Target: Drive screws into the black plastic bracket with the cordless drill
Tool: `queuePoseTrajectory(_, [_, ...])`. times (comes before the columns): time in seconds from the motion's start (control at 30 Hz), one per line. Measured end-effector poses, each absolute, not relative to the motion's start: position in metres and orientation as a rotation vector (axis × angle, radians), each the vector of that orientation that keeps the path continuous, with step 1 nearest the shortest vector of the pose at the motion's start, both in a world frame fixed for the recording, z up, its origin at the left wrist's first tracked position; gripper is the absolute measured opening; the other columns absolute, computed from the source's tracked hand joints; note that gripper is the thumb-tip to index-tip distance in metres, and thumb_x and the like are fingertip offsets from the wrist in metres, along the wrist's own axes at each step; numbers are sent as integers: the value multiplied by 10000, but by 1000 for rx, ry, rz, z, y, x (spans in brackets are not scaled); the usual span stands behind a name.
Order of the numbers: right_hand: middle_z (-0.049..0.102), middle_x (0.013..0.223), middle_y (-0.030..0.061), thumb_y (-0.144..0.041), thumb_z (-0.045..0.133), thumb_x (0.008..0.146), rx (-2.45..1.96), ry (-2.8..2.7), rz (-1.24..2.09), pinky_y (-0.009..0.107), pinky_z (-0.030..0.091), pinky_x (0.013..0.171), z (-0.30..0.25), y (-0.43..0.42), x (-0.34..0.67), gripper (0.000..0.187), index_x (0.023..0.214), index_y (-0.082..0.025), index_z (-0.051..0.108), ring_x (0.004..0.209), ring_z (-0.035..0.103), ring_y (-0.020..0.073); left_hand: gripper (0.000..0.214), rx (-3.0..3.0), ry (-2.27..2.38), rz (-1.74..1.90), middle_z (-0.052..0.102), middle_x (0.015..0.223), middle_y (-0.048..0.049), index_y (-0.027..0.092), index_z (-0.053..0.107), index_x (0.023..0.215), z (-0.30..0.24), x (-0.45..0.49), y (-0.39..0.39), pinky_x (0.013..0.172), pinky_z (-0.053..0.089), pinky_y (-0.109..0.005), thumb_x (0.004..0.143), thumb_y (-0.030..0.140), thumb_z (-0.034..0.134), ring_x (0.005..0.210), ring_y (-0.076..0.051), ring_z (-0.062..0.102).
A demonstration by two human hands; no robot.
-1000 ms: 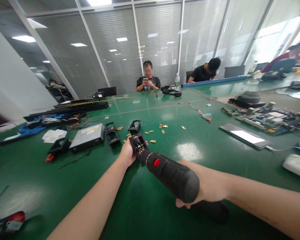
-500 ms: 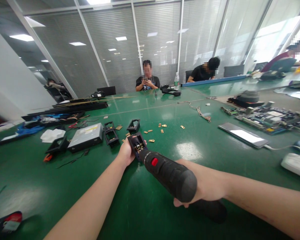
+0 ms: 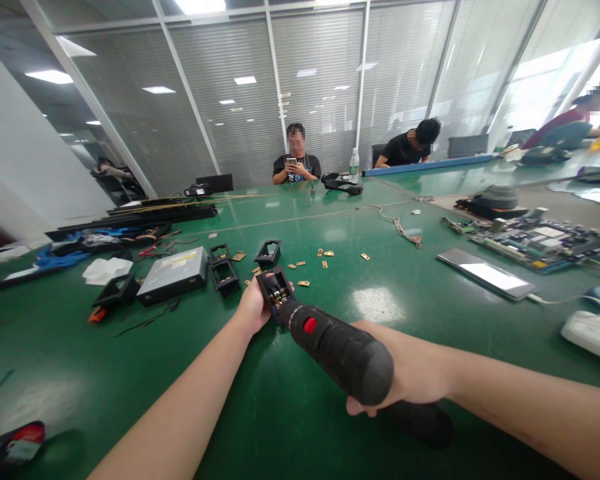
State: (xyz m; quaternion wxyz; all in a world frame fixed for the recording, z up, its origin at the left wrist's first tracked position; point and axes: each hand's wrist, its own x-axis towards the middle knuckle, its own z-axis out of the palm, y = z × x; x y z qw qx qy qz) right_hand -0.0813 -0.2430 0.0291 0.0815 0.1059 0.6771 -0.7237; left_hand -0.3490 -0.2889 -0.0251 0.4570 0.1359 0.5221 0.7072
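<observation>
My left hand is closed round a black plastic housing, an open frame with brass-coloured metal parts inside. In my right hand is a black cordless screwdriver with a red switch on top. Its nose points into the housing; the tip and any screw are hidden from me. Several small brass plates lie scattered on the green table just beyond. More black housings stand to the left of my left hand, and another housing sits right behind the held one.
A silver disc drive lies at the left, near blue gloves. At the right are a phone on a cable, a circuit board and a white power strip. Two people sit across the table; another is at far right.
Both hands, the housing and the screwdriver stay almost where they were. The view has shifted very slightly.
</observation>
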Motion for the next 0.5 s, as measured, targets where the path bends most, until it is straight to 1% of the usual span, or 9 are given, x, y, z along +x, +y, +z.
queuePoseTrajectory(0.13, [681, 652, 0, -169, 930, 566, 299, 2042, -2148, 190, 519, 504, 29, -243, -81, 390, 816, -129, 634, 560, 643, 124, 263, 328, 1289, 1745, 746, 774, -139, 114, 677, 952, -26, -350, -289, 588, 592, -357, 922, 289, 483, 654, -258, 729])
queuePoseTrajectory(0.3, [689, 661, -1, -156, 938, 543, 316, 2013, -2176, 189, 519, 502, 29, -243, -82, 454, 878, -128, 633, 573, 647, 130, 260, 329, 1286, 1744, 744, 769, -138, 110, 672, 956, -27, -350, -289, 597, 592, -353, 921, 285, 482, 650, -252, 726])
queuePoseTrajectory(0.43, [690, 681, 3, -169, 943, 540, 330, 2038, -2148, 186, 514, 496, 31, -244, -81, 428, 834, -128, 633, 576, 642, 125, 265, 332, 1265, 1755, 739, 758, -133, 112, 667, 949, -26, -349, -289, 586, 587, -347, 921, 286, 469, 642, -248, 721])
queuePoseTrajectory(0.5, [689, 679, 2, -176, 944, 541, 339, 2046, -2142, 192, 518, 498, 31, -244, -81, 435, 843, -128, 634, 568, 641, 125, 275, 340, 1264, 1750, 738, 758, -139, 111, 665, 933, -25, -349, -288, 592, 589, -345, 924, 295, 461, 645, -248, 721])
